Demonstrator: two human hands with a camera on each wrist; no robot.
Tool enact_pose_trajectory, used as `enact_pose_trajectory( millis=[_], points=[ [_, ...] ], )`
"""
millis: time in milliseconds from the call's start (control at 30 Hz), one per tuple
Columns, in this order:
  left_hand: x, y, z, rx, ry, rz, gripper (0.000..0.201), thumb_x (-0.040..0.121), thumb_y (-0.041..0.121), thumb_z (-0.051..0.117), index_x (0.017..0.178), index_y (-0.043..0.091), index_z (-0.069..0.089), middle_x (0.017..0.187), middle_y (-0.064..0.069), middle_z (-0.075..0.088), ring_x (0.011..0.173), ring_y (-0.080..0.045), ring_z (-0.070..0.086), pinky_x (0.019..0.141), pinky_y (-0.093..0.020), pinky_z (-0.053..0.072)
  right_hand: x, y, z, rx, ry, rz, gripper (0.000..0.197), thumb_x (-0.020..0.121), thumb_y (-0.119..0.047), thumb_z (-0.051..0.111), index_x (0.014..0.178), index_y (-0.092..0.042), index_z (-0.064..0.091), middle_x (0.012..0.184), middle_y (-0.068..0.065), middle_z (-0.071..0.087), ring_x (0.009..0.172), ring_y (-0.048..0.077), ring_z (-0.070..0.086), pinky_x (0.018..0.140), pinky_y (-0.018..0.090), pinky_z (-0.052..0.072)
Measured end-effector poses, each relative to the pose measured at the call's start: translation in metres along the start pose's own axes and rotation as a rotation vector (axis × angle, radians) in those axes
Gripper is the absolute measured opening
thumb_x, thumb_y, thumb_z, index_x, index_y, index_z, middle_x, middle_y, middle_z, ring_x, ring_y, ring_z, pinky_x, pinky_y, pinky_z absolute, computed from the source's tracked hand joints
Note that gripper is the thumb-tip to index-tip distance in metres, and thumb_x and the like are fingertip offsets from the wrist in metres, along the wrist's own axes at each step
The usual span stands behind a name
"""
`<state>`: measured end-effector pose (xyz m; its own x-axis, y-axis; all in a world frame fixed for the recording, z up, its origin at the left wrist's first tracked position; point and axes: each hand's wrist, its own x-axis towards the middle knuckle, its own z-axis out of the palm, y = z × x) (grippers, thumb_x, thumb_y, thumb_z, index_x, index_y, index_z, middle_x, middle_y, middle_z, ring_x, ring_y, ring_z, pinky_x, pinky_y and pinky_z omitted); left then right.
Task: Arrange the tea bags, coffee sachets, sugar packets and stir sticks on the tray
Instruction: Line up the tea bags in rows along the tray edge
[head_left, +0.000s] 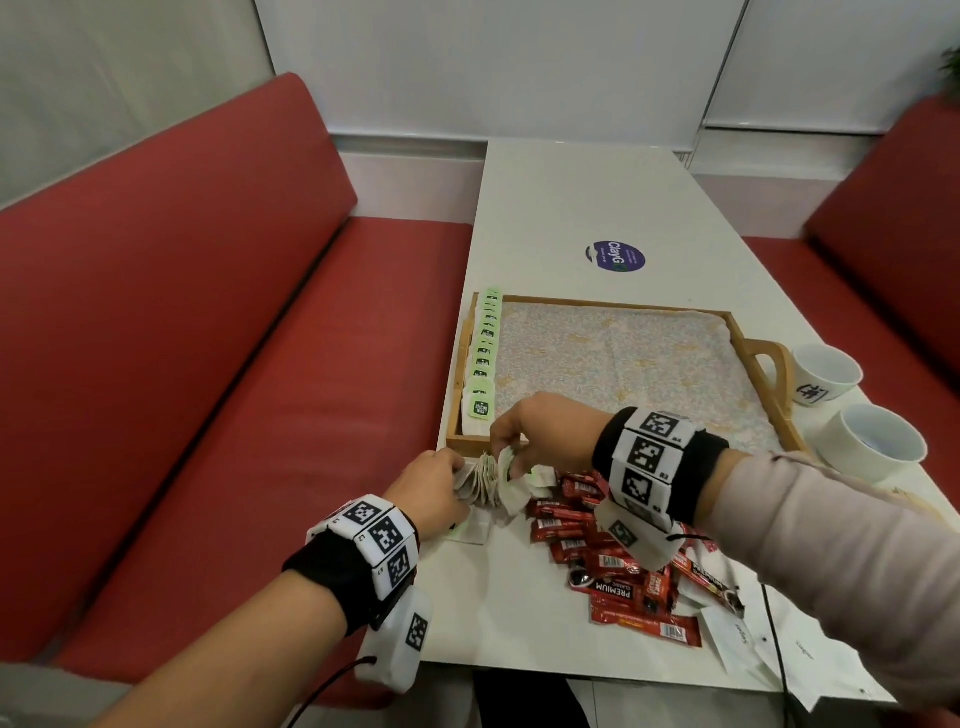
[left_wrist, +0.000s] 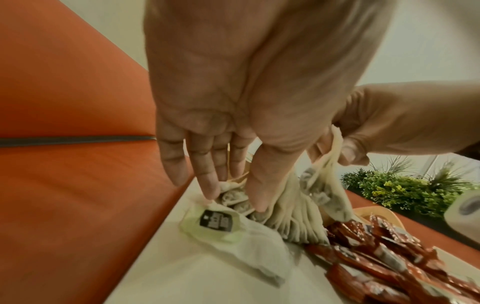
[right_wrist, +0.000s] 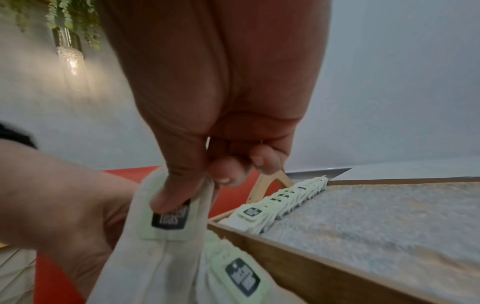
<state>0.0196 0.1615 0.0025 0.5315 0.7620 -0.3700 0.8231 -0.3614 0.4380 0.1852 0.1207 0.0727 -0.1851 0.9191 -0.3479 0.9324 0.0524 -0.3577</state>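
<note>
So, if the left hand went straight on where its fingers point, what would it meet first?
The fanned bunch of tea bags, which the left hand grips at its fingertips. Beyond that, likely the near rim of the tray, though depth is unclear.

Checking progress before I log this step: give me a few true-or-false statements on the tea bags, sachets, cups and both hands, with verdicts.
1. A row of tea bags lies along the left edge of the tray. True.
2. The coffee sachets are on the tray. False: they lie in a heap on the table, in front of the tray.
3. The right hand pinches a tea bag at its tag. True.
4. The left hand is idle. False: it holds a bundle of tea bags on the table.
5. Both white cups stand on the tray. False: they stand on the table, to the right of the tray.
</note>
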Motion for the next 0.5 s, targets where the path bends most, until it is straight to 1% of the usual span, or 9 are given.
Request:
enact_pose_trajectory(
  millis=[67,167,267,300,367,400,467,500],
  points=[
    [-0.001,-0.001,-0.002,-0.011,-0.003,-0.018,0.062,0.079,0.022,0.071,0.134,0.017,0.044,0.131,-0.005,0.045,0.114,-0.021,0.051,0.088,-0.025,0.041,0.000,0.000,-0.003,0.018,0.035,-0.004,0.015,0.079,-0.014,0.073,0.093,-0.015,0.067,0.090,0.002,0.067,0.083,0.017,0.057,0.074,0.029,0.043],
    [-0.003,-0.004,-0.008,-0.029,0.000,-0.032,0.079,0.071,0.029,0.079,0.138,0.018,0.039,0.134,-0.003,0.041,0.117,-0.020,0.048,0.094,-0.028,0.043,0.002,-0.001,-0.006,0.049,0.095,-0.007,0.016,0.080,-0.018,0.073,0.093,-0.014,0.066,0.095,0.004,0.068,0.087,0.019,0.059,0.077,0.031,0.045],
    [-0.008,-0.003,-0.018,-0.171,0.010,0.011,0.099,0.062,0.041,0.085,0.142,0.019,0.032,0.136,-0.001,0.031,0.121,-0.019,0.043,0.103,-0.033,0.041,0.005,0.000,-0.007,0.104,0.139,-0.006,0.012,0.079,-0.017,0.073,0.086,-0.018,0.064,0.091,0.001,0.067,0.084,0.016,0.058,0.076,0.030,0.044],
    [-0.011,-0.001,-0.022,-0.245,0.035,0.037,0.101,0.060,0.043,0.086,0.142,0.021,0.031,0.136,0.001,0.027,0.122,-0.018,0.041,0.105,-0.034,0.039,0.005,0.000,-0.008,0.140,0.150,-0.004,0.012,0.079,-0.017,0.074,0.086,-0.017,0.064,0.090,0.001,0.067,0.084,0.016,0.058,0.077,0.031,0.045],
    [-0.016,0.005,-0.029,-0.359,0.114,0.111,0.096,0.061,0.044,0.085,0.139,0.027,0.033,0.133,0.006,0.024,0.123,-0.015,0.036,0.107,-0.035,0.038,0.006,0.000,-0.009,0.223,0.171,-0.015,0.013,0.078,-0.015,0.075,0.088,-0.013,0.067,0.086,-0.001,0.067,0.081,0.013,0.058,0.077,0.030,0.046],
    [-0.017,0.008,-0.030,-0.385,0.140,0.153,0.090,0.064,0.045,0.083,0.138,0.028,0.034,0.132,0.008,0.026,0.123,-0.013,0.035,0.106,-0.035,0.038,0.006,-0.001,-0.009,0.273,0.175,-0.023,0.013,0.077,-0.014,0.075,0.088,-0.013,0.068,0.083,-0.004,0.065,0.077,0.009,0.057,0.074,0.026,0.045],
    [-0.018,0.012,-0.032,-0.387,0.121,0.218,0.074,0.073,0.046,0.076,0.134,0.026,0.039,0.130,0.008,0.034,0.121,-0.012,0.038,0.103,-0.035,0.040,0.005,-0.002,-0.009,0.373,0.176,-0.034,0.012,0.077,-0.012,0.076,0.086,-0.013,0.068,0.078,-0.009,0.063,0.070,0.000,0.054,0.068,0.018,0.040],
    [-0.016,0.013,-0.032,-0.396,0.082,0.243,0.062,0.078,0.044,0.072,0.130,0.025,0.043,0.128,0.005,0.041,0.118,-0.014,0.044,0.100,-0.037,0.044,0.005,-0.003,-0.008,0.412,0.174,-0.035,0.012,0.077,-0.011,0.076,0.085,-0.013,0.068,0.077,-0.009,0.063,0.069,-0.002,0.053,0.066,0.016,0.038]
  ],
)
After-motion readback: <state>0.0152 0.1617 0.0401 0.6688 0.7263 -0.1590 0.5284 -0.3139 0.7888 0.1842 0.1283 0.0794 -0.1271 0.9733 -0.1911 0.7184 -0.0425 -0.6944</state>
